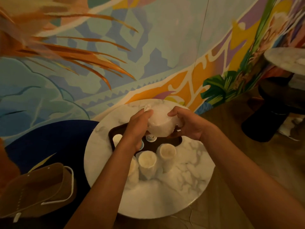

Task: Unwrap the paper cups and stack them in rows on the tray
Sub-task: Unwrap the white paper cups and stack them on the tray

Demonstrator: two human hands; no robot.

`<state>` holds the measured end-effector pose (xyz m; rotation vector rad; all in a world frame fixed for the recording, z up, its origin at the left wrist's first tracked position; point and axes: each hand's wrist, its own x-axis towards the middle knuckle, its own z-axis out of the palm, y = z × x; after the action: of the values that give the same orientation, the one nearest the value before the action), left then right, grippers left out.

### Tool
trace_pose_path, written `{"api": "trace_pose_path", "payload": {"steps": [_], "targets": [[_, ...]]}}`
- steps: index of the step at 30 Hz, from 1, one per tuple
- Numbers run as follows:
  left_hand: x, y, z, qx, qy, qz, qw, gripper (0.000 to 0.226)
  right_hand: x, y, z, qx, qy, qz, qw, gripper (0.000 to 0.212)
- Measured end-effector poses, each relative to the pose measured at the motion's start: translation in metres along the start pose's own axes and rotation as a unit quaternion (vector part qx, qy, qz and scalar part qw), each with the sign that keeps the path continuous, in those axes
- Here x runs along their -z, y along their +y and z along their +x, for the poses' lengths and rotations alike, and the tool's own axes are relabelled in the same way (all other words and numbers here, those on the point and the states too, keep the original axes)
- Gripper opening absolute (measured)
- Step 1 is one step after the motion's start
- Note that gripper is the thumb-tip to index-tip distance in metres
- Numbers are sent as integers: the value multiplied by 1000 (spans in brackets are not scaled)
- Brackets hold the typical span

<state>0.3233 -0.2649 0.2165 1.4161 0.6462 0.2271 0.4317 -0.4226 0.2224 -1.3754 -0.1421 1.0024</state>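
Head view | left hand [138,127] and right hand [187,125] grip wrapped cups [159,124] | tray [175,143] partly hidden beneath

Wrapped cup stacks [147,163] upright before the tray [110,134], cup bundle [160,124] held above it, bare marble tabletop [168,197] nearer, painted wall [148,63] close behind.

Marble table [181,187] carries tray [177,140] (dark), wrapped cup stacks [147,162].

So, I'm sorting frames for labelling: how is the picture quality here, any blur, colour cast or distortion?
Head view: dim, with a warm orange cast; wide-angle distortion bows the mural wall and table; the top-left corner is blurred; the wrapped cups gripped by the left hand and right hand look soft and washed out.
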Motion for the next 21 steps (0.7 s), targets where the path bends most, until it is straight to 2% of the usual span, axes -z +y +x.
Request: {"api": "trace_pose_path", "payload": {"steps": [3, 5, 6, 9, 11, 13, 15, 18, 21], "targets": [[-17, -5, 13, -12, 6, 52, 999, 43, 21, -8, 6, 9, 30, -56, 998, 40], [-30, -6, 22, 28, -4, 102, 994, 63, 36, -15, 14, 28, 45, -127, 990, 32], [-37, -6, 26, 54, -11, 137, 989, 74, 44, -18, 20, 36, 52, -169, 984, 37], [-67, -9, 35, 113, -25, 186, 976, 93, 67, -28, 38, 61, 81, -267, 958, 72], [-92, -16, 44, 144, -12, 105, 984, 104, 81, -28, 50, 92, 94, -328, 935, 82], [-118, -30, 56, 161, 11, -37, 986, 111, 98, -25, 62, 133, 98, -414, 895, 94], [-146, -44, 67, 153, 31, -136, 978, 98, 116, -21, 73, 176, 75, -500, 845, 109], [-184, -71, 78, 133, 76, -228, 962, 63, 141, -20, 84, 206, 43, -590, 780, 120], [-209, -104, 84, 139, 95, -311, 935, 60, 163, -21, 92, 195, 3, -647, 737, 119]]}}
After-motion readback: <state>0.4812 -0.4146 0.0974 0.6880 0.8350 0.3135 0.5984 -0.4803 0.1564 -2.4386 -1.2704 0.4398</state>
